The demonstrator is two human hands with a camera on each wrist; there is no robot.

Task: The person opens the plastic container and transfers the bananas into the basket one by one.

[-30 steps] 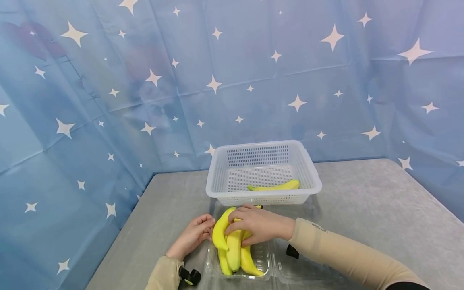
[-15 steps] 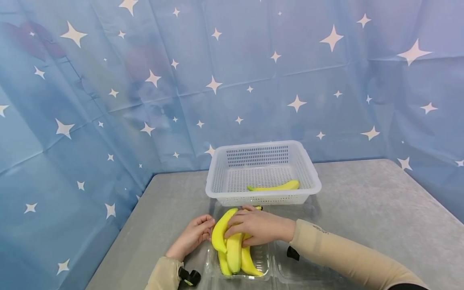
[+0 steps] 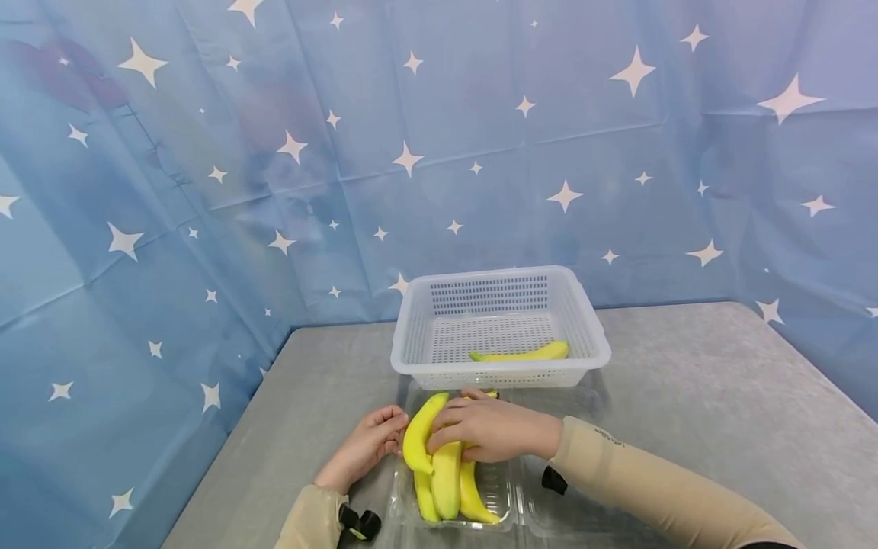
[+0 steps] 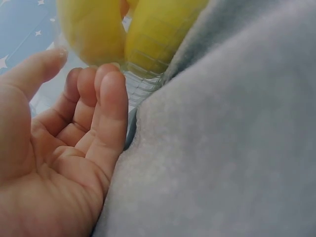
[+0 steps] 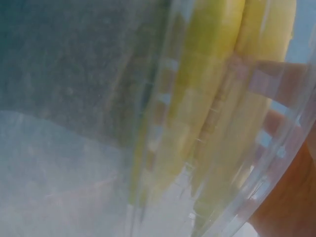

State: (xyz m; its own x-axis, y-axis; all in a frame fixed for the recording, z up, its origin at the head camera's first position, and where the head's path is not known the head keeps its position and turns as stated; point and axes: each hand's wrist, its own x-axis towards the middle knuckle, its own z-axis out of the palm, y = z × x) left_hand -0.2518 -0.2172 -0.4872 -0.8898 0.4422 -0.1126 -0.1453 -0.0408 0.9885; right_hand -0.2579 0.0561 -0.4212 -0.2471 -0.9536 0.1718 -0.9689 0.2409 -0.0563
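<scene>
A clear plastic clamshell box (image 3: 509, 499) lies unfolded at the front of the table, with several bananas in its left half. My right hand (image 3: 490, 428) reaches over them from the right, fingers and thumb around the middle banana (image 3: 447, 482). Another banana (image 3: 417, 436) lies on top along the left side, and a further banana (image 3: 473, 494) is to the right. My left hand (image 3: 370, 444) is beside the box's left wall. In the left wrist view its fingers (image 4: 112, 101) bend loosely near the plastic, the thumb apart. The right wrist view looks through hazy clear plastic, blurring the grip.
Behind the box stands a white perforated basket (image 3: 501, 374) holding one banana (image 3: 528, 353). The box's flat lid half (image 3: 576, 503) extends under my right forearm. A blue star-patterned curtain (image 3: 480, 114) borders the grey table (image 3: 693, 396) at the back and left.
The middle banana under my right hand has shifted slightly toward the front of the box. My left hand has stayed in place beside the box.
</scene>
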